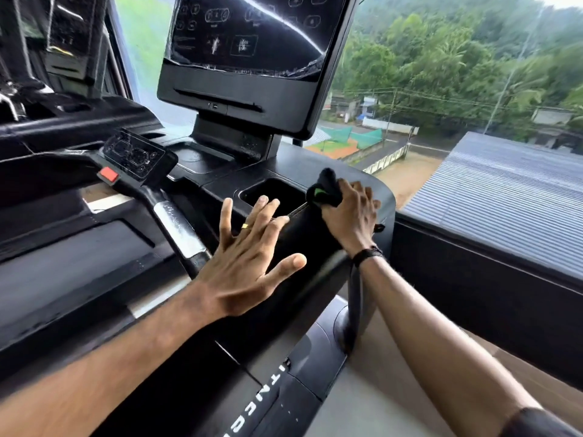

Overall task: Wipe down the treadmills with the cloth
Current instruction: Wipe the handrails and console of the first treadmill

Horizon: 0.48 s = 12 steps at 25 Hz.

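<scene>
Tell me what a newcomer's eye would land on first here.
The two hands in the middle: the left hand spread flat and open over the treadmill console, and the right hand gripping a dark cloth on the console's right end. Above them stands the big dark screen, and a red button sits at the left.

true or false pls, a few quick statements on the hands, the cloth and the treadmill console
1. The right hand grips the dark cloth on the console's right side. True.
2. The left hand holds a spray bottle. False: it holds nothing and its fingers are spread.
3. The red button lies left of both hands. True.
4. The screen is lit and bright. False: it is dark.
</scene>
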Each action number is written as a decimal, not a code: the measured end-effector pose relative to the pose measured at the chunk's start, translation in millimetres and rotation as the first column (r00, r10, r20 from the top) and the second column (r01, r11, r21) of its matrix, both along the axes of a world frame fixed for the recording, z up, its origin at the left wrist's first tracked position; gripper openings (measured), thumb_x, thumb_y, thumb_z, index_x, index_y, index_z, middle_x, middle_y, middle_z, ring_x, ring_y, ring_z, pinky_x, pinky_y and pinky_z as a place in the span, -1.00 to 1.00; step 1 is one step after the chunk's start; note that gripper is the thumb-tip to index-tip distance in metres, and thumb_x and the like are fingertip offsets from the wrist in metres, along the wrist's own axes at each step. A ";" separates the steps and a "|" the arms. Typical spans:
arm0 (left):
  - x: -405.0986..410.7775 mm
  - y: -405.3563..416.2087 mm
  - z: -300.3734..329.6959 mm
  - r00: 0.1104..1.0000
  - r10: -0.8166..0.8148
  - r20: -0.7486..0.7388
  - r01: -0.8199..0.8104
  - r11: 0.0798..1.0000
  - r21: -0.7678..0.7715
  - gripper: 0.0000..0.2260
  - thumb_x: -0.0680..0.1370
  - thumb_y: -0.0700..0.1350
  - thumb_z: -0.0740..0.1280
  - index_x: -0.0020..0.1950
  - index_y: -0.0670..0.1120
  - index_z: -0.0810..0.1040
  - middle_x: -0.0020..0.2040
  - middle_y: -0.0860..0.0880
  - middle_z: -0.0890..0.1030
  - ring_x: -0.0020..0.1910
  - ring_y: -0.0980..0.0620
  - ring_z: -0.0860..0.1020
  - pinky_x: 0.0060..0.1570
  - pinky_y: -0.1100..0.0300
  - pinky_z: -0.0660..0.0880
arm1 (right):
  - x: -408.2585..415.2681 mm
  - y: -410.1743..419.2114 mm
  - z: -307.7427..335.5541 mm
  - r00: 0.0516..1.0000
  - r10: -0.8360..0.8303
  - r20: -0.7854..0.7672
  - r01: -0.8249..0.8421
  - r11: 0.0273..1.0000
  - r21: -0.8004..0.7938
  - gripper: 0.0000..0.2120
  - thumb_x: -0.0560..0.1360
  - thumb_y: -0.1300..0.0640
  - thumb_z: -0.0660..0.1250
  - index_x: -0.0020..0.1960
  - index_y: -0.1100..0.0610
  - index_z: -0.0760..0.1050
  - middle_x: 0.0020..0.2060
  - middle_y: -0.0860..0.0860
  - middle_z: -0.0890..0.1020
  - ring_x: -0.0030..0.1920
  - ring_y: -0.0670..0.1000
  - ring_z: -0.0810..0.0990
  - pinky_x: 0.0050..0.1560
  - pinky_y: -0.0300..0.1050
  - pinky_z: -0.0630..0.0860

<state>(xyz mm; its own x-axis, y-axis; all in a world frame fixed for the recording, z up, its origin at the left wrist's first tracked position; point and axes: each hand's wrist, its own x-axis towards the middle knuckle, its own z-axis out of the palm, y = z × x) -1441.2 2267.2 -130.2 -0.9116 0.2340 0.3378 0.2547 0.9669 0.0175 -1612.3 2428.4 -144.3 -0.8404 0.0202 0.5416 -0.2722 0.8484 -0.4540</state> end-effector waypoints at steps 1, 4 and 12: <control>0.9 -1.6 -0.6 1.000 -0.012 -0.009 0.012 1.000 -0.005 -0.12 0.49 0.45 -0.39 0.60 -0.09 0.05 0.64 -0.04 -0.12 0.56 0.14 -0.35 0.43 -0.19 -0.49 | 3.5 -2.2 -1.3 1.000 -0.030 0.003 0.030 0.999 -0.019 -0.60 0.40 -0.02 0.38 0.22 0.01 0.53 0.11 0.09 0.56 0.15 0.16 0.45 0.08 0.02 0.27; -1.0 -1.7 -2.8 0.999 -0.029 0.032 0.029 1.000 0.004 -0.13 0.48 0.45 -0.38 0.61 -0.08 -0.04 0.64 -0.03 -0.17 0.55 0.15 -0.38 0.42 -0.18 -0.50 | 47.3 -17.1 -19.8 0.993 -0.037 -0.116 0.030 0.997 -0.065 -0.63 0.37 0.00 0.37 0.16 0.01 0.55 0.06 0.05 0.56 0.13 0.16 0.46 0.11 0.03 0.29; -25.8 -1.0 -0.8 0.989 -0.130 -0.065 0.138 0.980 0.144 -0.27 0.55 0.41 -0.25 0.48 -0.07 0.14 0.62 0.00 0.02 0.59 0.17 -0.24 0.43 -0.09 -0.53 | 73.6 -8.3 -37.2 0.957 0.097 -0.273 -0.123 0.989 -0.078 -0.61 0.27 -0.03 0.32 0.06 0.06 0.57 0.03 0.00 0.56 0.04 0.08 0.46 0.00 -0.03 0.33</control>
<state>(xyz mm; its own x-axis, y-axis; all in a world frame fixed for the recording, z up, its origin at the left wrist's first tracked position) -1466.9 2266.2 -131.1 -0.8542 0.2966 0.4270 0.3866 0.9115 0.1402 -1538.7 2420.1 -181.5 -0.6649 -0.0029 0.7469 -0.4837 0.7637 -0.4275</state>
